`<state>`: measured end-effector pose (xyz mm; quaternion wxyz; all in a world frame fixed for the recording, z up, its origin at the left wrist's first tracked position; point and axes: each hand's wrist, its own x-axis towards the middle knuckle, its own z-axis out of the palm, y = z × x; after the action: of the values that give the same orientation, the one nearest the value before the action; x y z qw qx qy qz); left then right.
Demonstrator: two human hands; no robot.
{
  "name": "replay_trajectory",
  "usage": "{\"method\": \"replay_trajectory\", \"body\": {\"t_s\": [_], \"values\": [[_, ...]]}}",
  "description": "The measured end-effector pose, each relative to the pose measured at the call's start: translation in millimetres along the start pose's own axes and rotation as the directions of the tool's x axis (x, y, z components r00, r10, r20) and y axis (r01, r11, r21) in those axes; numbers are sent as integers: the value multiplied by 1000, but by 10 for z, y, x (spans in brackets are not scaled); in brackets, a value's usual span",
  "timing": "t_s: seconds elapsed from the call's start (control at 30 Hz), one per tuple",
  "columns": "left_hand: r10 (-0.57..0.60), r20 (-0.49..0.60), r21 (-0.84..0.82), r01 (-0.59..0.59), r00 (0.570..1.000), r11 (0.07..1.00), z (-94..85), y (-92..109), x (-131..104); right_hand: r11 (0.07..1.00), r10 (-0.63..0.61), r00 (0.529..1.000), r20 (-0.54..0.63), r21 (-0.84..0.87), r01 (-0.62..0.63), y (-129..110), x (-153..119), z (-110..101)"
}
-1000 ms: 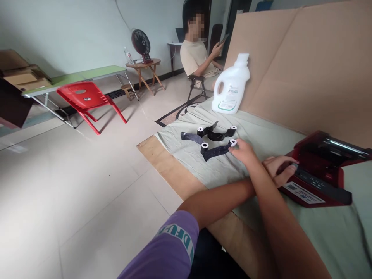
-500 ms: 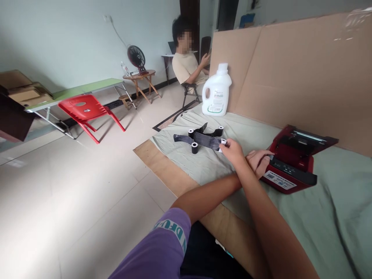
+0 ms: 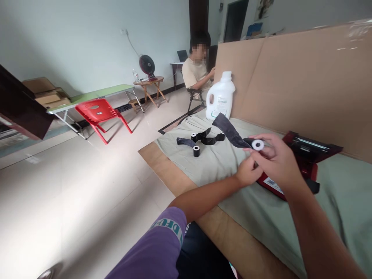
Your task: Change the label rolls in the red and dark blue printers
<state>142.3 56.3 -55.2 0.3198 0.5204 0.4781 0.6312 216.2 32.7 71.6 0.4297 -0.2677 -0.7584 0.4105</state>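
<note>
My right hand (image 3: 277,153) is closed around a roll of black ribbon (image 3: 258,145), raised above the cloth, its white core facing me. The loose end of this ribbon stretches up and to the left. Just below the roll, my left hand (image 3: 248,171) has its fingers curled in, close against my right hand; what they hold, if anything, is hidden. Behind both hands stands a dark red printer (image 3: 309,170) with its lid raised, partly covered by my right hand and forearm. More ribbon rolls (image 3: 196,151) lie to the left with strips unrolled.
A white detergent bottle (image 3: 222,99) stands on the green cloth (image 3: 215,170) before a tall cardboard panel (image 3: 290,85). Bare wood (image 3: 162,164) shows along the near edge. Beyond are a red chair (image 3: 97,112), a fan (image 3: 147,66) and a seated person (image 3: 196,71).
My right hand has lifted the ribbon roll off the cloth and brought it right, towards me. My left hand has left the printer's edge and shifted slightly left, below the roll.
</note>
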Motion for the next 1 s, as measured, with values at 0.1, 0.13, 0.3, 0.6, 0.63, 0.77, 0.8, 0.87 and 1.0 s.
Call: {"method": "replay_trajectory", "body": {"t_s": [0.1, 0.13, 0.3, 0.6, 0.63, 0.77, 0.8, 0.87, 1.0], "values": [[27, -73, -110, -35, 997, 993, -103, 131, 63, 999, 15, 1000, 24, 40, -16, -141, -172, -390], [48, -76, -176, -60, 996, 983, -148, 189, 112, 996, 32, 999, 30, 82, -34, -151, -210, -491], [-52, 267, -359, 149, 962, 921, -370, 545, 418, 988, 87, 994, -62, 135, -78, -3, -212, -718], [-27, 370, -174, 98, 928, 980, -276, 865, 382, 981, 189, 980, -63, -42, -191, 151, -149, -764], [-29, 342, -176, 95, 939, 980, -251, 862, 361, 979, 192, 980, -60, -53, -195, 151, -155, -787], [-51, 282, -218, 115, 958, 969, -186, 873, 206, 981, 165, 980, -114, -87, -176, 126, -169, -886], [-63, 272, -224, 127, 960, 966, -176, 877, 142, 982, 161, 977, -143, -80, -173, 119, -170, -908], [-91, 254, -226, 150, 963, 962, -156, 876, -9, 983, 163, 966, -199, -51, -177, 110, -171, -950], [-165, 230, -211, 214, 959, 954, -111, 836, -302, 985, 161, 948, -275, -17, -172, 126, -165, -1031]]}}
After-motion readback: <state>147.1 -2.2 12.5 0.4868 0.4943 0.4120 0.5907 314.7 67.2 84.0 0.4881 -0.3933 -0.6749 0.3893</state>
